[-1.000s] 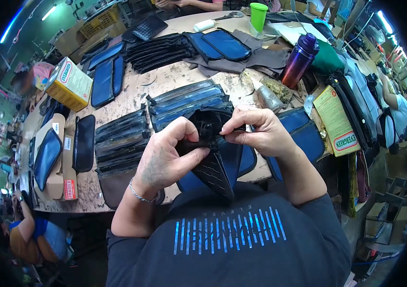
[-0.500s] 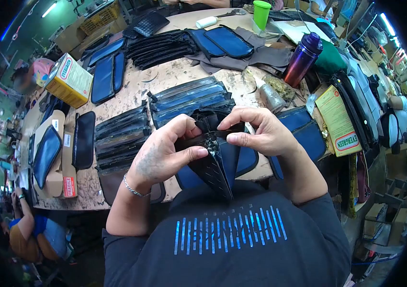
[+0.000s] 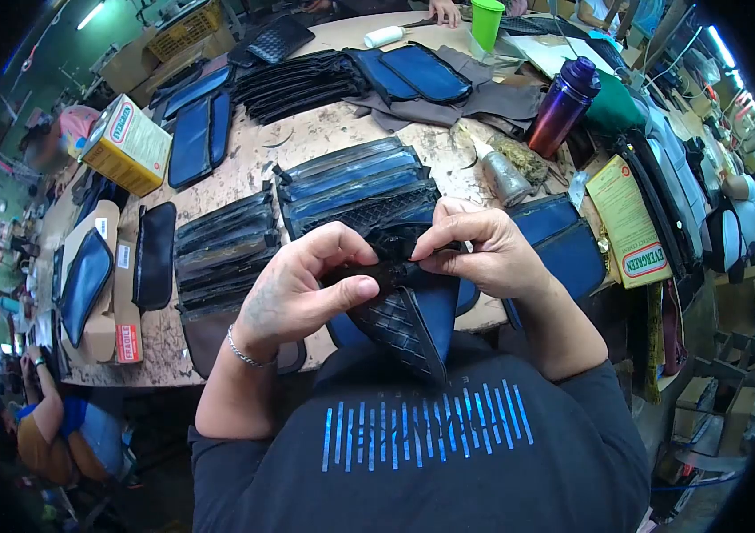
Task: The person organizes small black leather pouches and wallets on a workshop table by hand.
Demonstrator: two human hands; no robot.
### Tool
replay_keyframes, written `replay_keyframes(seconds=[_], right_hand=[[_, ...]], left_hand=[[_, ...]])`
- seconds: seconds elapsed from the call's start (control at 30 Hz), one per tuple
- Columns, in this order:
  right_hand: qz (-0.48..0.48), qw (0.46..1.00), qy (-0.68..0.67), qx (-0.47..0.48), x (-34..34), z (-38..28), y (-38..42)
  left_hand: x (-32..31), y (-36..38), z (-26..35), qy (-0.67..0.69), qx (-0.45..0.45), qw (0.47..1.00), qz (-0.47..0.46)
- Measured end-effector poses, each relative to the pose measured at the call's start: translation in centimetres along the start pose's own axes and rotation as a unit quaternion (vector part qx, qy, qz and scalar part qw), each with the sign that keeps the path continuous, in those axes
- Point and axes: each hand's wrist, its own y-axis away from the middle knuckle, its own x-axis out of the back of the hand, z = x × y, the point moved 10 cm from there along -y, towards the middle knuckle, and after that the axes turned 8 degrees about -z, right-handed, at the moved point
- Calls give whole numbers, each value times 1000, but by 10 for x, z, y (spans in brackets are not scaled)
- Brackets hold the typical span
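While pinched at a dark upper edge by the right hand (image 3: 487, 249) and gripped between thumb and fingers of the left hand (image 3: 298, 289), now turned to bare more woven side of the pouch (image 3: 393, 325) than half a second ago, then nearly edge-on. Hanging in front of the shirt (image 3: 422, 435), corner downward. Suggests an edge amid adjustment, not finished; cannot make out exact detail under the right fingertips. Just beyond, on the scarred counter (image 3: 306, 136): blue and black panels (image 3: 355, 176) in overlapping rows, a grey bottle (image 3: 507, 182) to the right, a yellow tin (image 3: 129, 149) well to the left. Farther back: a black stack (image 3: 293, 86), a purple bottle (image 3: 564, 107), a green cup (image 3: 486, 27). At the far rim, newly there, a co-worker's hand (image 3: 444, 11). Past the counter: a cluttered room with a yellow crate (image 3: 184, 32) and another person (image 3: 740, 213).
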Motion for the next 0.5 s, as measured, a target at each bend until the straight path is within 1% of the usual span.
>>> replay_keyframes(seconds=[0.03, 0.07, 0.13, 0.2, 0.27, 0.3, 0.33, 0.37, 0.4, 0.43, 0.5], right_hand=[[3, 1000, 5, -1, 0, 0, 1], [2, 1000, 5, -1, -1, 0, 1], [4, 1000, 9, 6, -3, -2, 1], [4, 999, 26, 17, -4, -3, 1], [5, 999, 44, 28, -6, -4, 1], [14, 996, 68, 59, -8, -11, 2], [22, 991, 91, 90, -8, -18, 2], [21, 992, 90, 91, -8, -18, 2], [24, 985, 127, 112, -9, -23, 3], [27, 977, 164, 132, -10, -28, 5], [31, 976, 164, 142, -11, -27, 6]], left_hand=[[-3, 0, -2, 62, 14, 998, -12], [-2, -1, -3, 62, 13, 998, -12], [2, -1, -13, 45, 53, 998, 8], [0, -4, -16, 45, 57, 997, 11], [-7, -8, -24, 58, 92, 994, -10], [-8, -9, -24, 25, 81, 996, -32], [-6, -8, -23, 25, 82, 996, -31], [-8, -6, -25, 20, 104, 993, -46], [-11, -4, -29, 14, 127, 990, -63], [-10, -4, -30, 4, 133, 989, -64], [-11, -4, -27, -12, 142, 988, -66]])
